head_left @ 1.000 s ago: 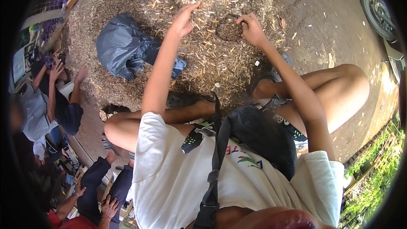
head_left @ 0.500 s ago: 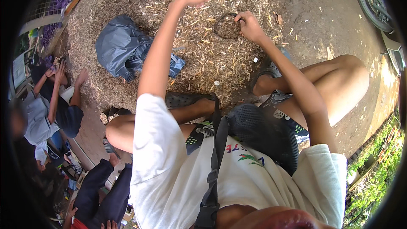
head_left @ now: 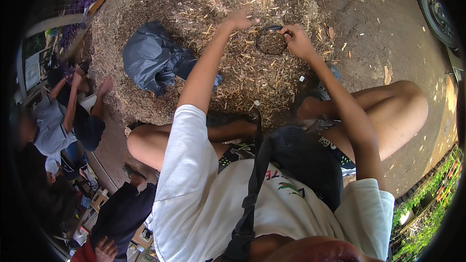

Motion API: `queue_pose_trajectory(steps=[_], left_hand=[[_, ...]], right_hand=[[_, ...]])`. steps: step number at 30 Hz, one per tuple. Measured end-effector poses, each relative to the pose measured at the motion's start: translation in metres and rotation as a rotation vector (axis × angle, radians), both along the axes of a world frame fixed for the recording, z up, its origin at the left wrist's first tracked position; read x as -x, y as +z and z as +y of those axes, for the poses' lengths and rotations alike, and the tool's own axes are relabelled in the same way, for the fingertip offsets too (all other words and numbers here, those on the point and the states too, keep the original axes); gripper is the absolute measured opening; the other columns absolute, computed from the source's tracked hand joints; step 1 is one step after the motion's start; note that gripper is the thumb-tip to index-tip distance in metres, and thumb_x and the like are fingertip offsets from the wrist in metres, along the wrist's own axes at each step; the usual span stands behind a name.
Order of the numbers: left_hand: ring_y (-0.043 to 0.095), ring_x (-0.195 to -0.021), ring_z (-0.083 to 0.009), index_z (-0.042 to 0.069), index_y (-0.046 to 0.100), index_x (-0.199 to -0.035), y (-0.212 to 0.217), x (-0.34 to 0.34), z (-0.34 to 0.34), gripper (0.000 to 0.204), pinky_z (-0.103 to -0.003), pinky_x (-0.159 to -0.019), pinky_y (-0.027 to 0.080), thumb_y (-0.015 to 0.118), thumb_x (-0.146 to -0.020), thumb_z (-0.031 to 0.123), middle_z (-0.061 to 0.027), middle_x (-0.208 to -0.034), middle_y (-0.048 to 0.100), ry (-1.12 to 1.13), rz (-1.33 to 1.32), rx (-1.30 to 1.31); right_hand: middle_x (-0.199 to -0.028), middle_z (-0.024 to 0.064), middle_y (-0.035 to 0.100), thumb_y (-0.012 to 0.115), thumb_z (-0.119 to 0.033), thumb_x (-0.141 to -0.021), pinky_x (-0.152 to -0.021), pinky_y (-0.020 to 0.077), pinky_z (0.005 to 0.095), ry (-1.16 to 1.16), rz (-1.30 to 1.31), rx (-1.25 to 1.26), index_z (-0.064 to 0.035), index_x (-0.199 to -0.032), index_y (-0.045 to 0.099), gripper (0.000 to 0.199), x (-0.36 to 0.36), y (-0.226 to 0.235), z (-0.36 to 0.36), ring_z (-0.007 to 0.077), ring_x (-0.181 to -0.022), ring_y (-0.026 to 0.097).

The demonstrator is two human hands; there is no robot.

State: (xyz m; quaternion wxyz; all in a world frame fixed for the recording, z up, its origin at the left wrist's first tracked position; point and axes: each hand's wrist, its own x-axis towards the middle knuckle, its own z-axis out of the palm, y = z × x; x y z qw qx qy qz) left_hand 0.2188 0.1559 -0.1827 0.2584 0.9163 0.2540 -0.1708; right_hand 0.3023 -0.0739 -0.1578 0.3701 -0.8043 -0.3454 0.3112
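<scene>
My right hand (head_left: 300, 41) pinches a thin dark ring (head_left: 258, 43) at its upper right edge. Wood chips show through the ring, and I cannot make out whether it has a mesh. My left hand (head_left: 239, 20) hovers just left of the ring, above the chips, with its fingers stretched out and slightly blurred; nothing shows in it. Below and left of that hand, a dark plastic bag (head_left: 150, 53) lies crumpled on the wood chips (head_left: 233, 77), partly behind my left forearm.
My bent legs frame the chips on both sides. People sit at the left, one with hands (head_left: 104, 85) close to the chips. A motorcycle wheel (head_left: 437, 14) stands at the upper right, on bare soil (head_left: 383, 43). Small white bits (head_left: 302, 78) lie near my right foot.
My left hand has come down and right toward the ring, and its fingers have stretched out. My right hand still holds the ring. The whole view has shifted slightly.
</scene>
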Motion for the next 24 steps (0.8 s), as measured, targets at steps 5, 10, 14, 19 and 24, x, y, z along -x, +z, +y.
queue_pose_trajectory(steps=[5, 10, 14, 19, 24], left_hand=[[0.049, -0.118, -0.0380, 0.016, 0.051, -0.132, -0.022, 0.023, -0.043, 0.055, -0.046, -0.100, 0.042, 0.064, -0.084, 0.040, -0.0220, -0.129, 0.049, 0.136, 0.017, -0.129], [0.050, -0.115, -0.0361, 0.012, 0.059, -0.122, -0.019, 0.043, -0.035, 0.042, -0.042, -0.099, 0.042, 0.066, -0.082, 0.025, -0.0223, -0.121, 0.052, 0.119, -0.231, -0.045], [0.040, -0.124, -0.0423, 0.018, 0.050, -0.131, -0.019, 0.064, -0.034, 0.052, -0.052, -0.106, 0.033, 0.059, -0.086, 0.043, -0.0227, -0.136, 0.040, 0.225, -0.076, -0.064], [0.024, -0.134, -0.0467, 0.023, 0.044, -0.137, -0.023, 0.067, -0.062, 0.055, -0.060, -0.105, 0.025, 0.052, -0.088, 0.047, -0.0209, -0.147, 0.025, 0.367, -0.040, -0.065], [0.047, -0.115, -0.0419, 0.013, 0.055, -0.124, -0.026, 0.063, -0.065, 0.044, -0.055, -0.094, 0.039, 0.055, -0.088, 0.038, -0.0207, -0.122, 0.050, 0.392, -0.157, -0.217]], right_hand=[[-0.093, 0.0139, 0.050, 0.054, -0.004, -0.086, -0.082, 0.0426, 0.0389, 0.000, -0.053, 0.019, -0.0058, -0.097, 0.063, 0.014, -0.001, 0.008, 0.003, 0.0297, -0.087, 0.053], [-0.092, 0.0138, 0.050, 0.054, -0.003, -0.086, -0.082, 0.0433, 0.0391, 0.032, -0.092, -0.005, -0.0058, -0.098, 0.064, 0.016, 0.000, 0.011, 0.003, 0.0302, -0.088, 0.054], [-0.095, 0.0136, 0.049, 0.056, -0.005, -0.086, -0.084, 0.0434, 0.0387, 0.047, -0.095, 0.024, -0.0077, -0.103, 0.065, 0.019, 0.001, 0.006, 0.001, 0.0301, -0.089, 0.054], [-0.100, 0.0121, 0.048, 0.062, -0.012, -0.087, -0.075, 0.0462, 0.0349, 0.089, -0.176, -0.002, -0.0109, -0.110, 0.063, 0.024, 0.008, -0.002, -0.001, 0.0217, -0.074, 0.055], [-0.102, 0.0141, 0.049, 0.062, -0.009, -0.086, -0.073, 0.0488, 0.0358, 0.123, -0.237, -0.032, -0.0098, -0.116, 0.058, 0.030, 0.010, -0.008, 0.003, 0.0216, -0.068, 0.057]])
